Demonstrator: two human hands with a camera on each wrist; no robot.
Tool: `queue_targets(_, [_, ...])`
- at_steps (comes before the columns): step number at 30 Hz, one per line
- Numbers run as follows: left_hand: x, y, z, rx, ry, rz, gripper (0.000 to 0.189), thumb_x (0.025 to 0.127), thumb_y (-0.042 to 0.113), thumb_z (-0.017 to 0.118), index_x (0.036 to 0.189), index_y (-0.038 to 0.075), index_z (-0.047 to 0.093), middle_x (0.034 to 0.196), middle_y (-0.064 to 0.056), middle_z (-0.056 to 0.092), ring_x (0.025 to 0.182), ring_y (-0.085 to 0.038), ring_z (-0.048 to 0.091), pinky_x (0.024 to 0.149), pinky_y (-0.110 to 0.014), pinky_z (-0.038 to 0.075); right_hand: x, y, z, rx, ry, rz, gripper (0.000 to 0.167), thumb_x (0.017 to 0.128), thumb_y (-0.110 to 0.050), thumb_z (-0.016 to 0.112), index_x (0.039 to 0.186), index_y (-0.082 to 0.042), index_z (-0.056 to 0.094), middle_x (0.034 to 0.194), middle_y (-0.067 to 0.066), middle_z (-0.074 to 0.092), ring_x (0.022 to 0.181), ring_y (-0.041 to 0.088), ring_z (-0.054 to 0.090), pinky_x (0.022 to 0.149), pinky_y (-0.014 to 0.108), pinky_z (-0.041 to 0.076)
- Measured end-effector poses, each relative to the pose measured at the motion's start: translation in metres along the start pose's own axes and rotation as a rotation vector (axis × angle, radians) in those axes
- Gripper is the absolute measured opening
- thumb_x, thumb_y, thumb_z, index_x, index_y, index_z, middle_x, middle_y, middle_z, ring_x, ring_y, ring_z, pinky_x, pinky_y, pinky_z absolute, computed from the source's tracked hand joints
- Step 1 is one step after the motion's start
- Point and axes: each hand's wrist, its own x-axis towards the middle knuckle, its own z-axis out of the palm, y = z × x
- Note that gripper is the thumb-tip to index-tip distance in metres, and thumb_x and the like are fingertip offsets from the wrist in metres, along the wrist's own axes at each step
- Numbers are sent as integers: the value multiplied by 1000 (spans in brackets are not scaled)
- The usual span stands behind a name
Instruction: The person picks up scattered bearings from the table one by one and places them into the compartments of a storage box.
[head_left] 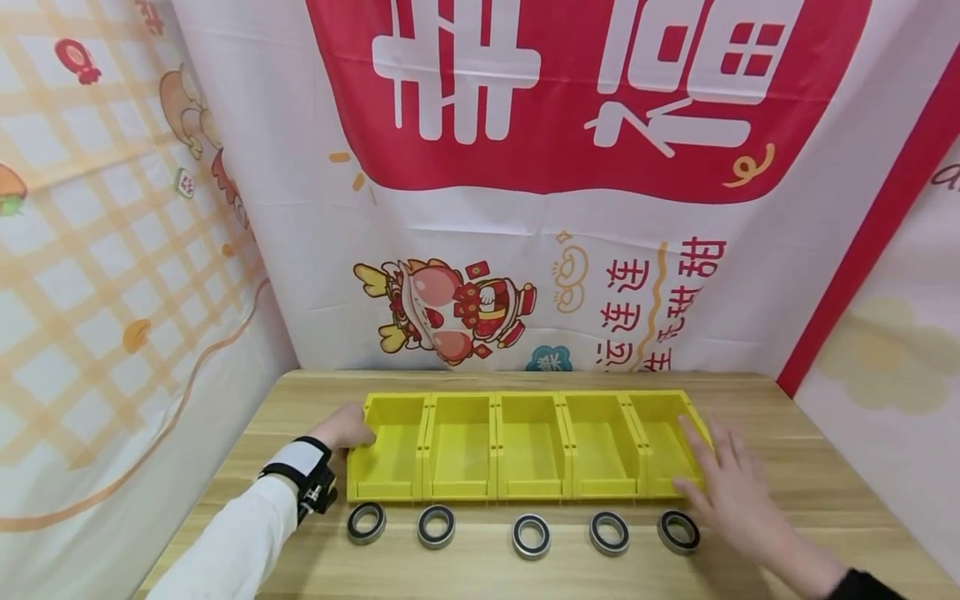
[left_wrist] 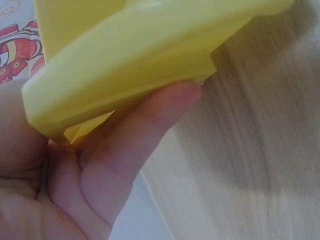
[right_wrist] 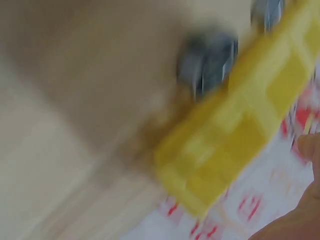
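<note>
Several yellow storage bins (head_left: pixel 459 490) stand joined side by side in a row on the wooden table. My left hand (head_left: pixel 347 427) grips the leftmost bin (head_left: pixel 386 492) by its outer side wall. Up close in the left wrist view, a finger (left_wrist: pixel 145 120) lies under the yellow rim (left_wrist: pixel 135 60). With its fingers spread and blurred, my right hand (head_left: pixel 738 492) is at the outer side of the rightmost bin (head_left: pixel 667 433); whether it touches the wall I cannot tell. In front of the row lie several ball bearings (head_left: pixel 531 552), ring-shaped with dark seals, roughly one before each bin.
The wooden table (head_left: pixel 465 575) meets a hanging white and red printed cloth (head_left: pixel 450 217) behind the bins. A checked printed cloth (head_left: pixel 112 250) hangs on the left side, and another pale cloth (head_left: pixel 892 375) on the right.
</note>
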Motion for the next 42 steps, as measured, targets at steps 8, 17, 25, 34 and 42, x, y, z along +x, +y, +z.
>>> queue_targets(8, [4,4,1,6,6,20,29,73,-6,57,102,-10,53,84,-14,57,71,-25,62,57,-34,55,-67,-28,43,-109,-209,23,70,90,-54,56,151,-33,28,162,-2,5,143,43,12,87,81,25])
queue_targets(17, [-2,9,-2,17,-8,15,33,75,-6,56,107,-10,51,86,-15,57,75,-27,63,60,-36,55,-90,-14,74,-177,-17,-139,64,83,-56,63,140,-33,48,157,-20,18,146,17,8,77,54,47])
queue_targets(25, [1,5,-3,31,-15,-3,32,76,-5,56,107,-10,51,87,-15,58,74,-25,62,62,-36,56,-66,-3,62,-233,2,-353,59,78,-26,77,128,-5,56,122,9,56,108,27,51,102,32,37])
queue_targets(34, [4,3,-3,46,-21,-16,30,77,-4,57,105,-10,52,87,-16,57,75,-25,60,63,-36,56,-41,-15,41,-119,-126,-258,40,67,1,82,105,-4,71,108,6,59,93,24,53,72,41,52])
queue_targets(42, [5,3,-4,42,-29,-15,33,78,-3,57,109,-10,50,89,-17,57,75,-25,61,61,-37,56,-25,-10,39,-51,-116,-271,33,61,-1,85,90,-10,72,93,1,60,84,20,58,69,39,53])
